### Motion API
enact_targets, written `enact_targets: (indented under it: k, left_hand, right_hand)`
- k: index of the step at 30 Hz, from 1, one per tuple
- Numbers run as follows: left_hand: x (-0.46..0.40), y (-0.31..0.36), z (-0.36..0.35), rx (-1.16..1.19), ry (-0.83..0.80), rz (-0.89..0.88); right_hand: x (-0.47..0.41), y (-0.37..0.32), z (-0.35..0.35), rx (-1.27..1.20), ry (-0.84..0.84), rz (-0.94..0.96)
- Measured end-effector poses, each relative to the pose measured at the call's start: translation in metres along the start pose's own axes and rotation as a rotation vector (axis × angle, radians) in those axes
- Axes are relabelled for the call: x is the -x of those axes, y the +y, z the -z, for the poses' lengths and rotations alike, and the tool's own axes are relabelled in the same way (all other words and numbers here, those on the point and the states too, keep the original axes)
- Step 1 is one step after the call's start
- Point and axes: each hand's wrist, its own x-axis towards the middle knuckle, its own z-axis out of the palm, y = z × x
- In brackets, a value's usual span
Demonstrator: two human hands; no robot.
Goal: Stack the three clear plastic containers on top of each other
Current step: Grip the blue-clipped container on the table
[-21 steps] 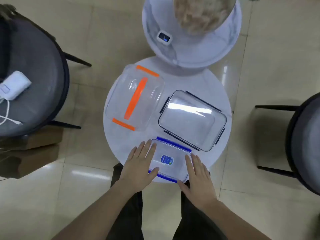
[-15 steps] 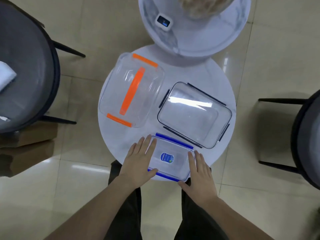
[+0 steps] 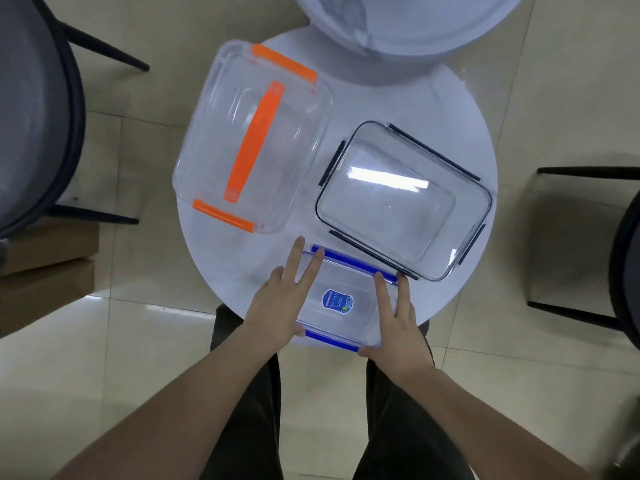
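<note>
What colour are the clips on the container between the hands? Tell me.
Blue clips on the small container, clearest in the head view.

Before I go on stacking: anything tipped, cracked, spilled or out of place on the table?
Nothing damaged or spilled. The orange box hangs past the table's left edge, so it could tip if bumped. The black box sits fully on. Both hands flank the blue box.

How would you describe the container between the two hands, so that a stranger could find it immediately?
Look at the round white table in the middle of the view. At its near edge lies the smallest container, between the left hand and the right hand. Only it has blue clips and a blue oval sticker; the neighbours have orange or dark trim.
</note>
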Motion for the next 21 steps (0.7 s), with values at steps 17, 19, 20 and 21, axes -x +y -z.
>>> enact_targets:
  k: [17,19,20,21]
  left_hand:
    - [-0.0006,0.0064,0.0027,0.106,-0.02,0.099]
    - [-0.0005,0.0068,0.0012,0.111,-0.016,0.107]
    - [-0.0007,0.0068,0.0006,0.112,-0.015,0.108]
    - [-0.0009,0.0066,0.0002,0.113,-0.013,0.107]
  right_hand:
    - [-0.0057,-0.0022,-0.006,-0.028,-0.057,-0.1]
    - [-0.0056,-0.0024,-0.0066,-0.036,-0.052,-0.102]
    - [-0.0055,-0.0024,-0.0068,-0.04,-0.051,-0.102]
    - [-0.0053,-0.0023,-0.0067,-0.043,-0.051,-0.102]
